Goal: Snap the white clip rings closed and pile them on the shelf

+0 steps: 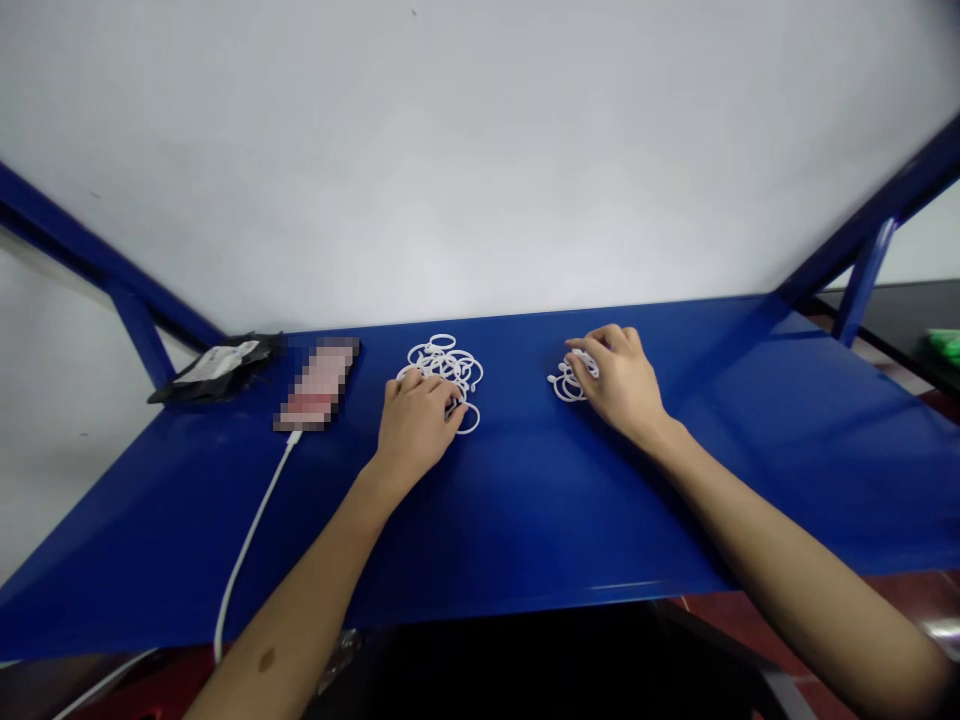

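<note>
Left hand (418, 418) is lowered onto the near side of the larger pile of white rings (441, 364), fingers bent and thumb turned in toward them. Whether any ring is pinched cannot be told, as the hand covers that part of the pile. Right hand (622, 385) is arched over the smaller pile of white rings (564, 392), thumb and forefinger bent toward each other at its side; a grip on a ring cannot be confirmed here either.

Both piles lie on the blue table (517, 490), well apart, with bare surface between them. Rings in the larger pile overlap and appear tangled; several show a small bead-like end. One ring (478, 418) lies at the near right edge of that pile, beside the left thumb.

Step in hand, as judged: handling of loose rings, the left hand picking at the larger pile while the right attends to the smaller. Lifting any single ring would call for a fingertip pinch and some teasing free of its neighbours, since interlocked rings could come up together.

Also noted, left of the larger pile: a phone (319, 385) with a white cable (251, 530) attached, and a black packet (217, 372) beyond it.
</note>
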Tool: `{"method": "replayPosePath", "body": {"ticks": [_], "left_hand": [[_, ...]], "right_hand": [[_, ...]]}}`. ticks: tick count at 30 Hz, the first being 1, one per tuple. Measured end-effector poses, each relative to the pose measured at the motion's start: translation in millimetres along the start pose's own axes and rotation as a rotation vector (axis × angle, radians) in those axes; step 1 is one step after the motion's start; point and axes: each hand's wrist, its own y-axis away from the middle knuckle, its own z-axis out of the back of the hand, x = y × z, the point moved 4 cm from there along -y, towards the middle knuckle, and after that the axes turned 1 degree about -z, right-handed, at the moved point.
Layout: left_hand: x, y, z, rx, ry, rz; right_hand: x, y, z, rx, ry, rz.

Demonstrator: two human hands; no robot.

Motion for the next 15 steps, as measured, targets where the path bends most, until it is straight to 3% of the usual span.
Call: {"method": "replayPosePath", "body": {"ticks": [6,11,15], "left_hand": [[-16,5,9.7,-0.198,0.183,-0.091],[-27,7,24.8,-0.227,0.615,-0.089],[-30,8,24.6,-0.218,0.802,-0.083]], "right_hand": [[49,14,-10,0.258,-0.409,0.118],[63,20,-13,0.508,-0.77,-0.012],[69,25,-15,0.676,-1.082,-0.14]]}}
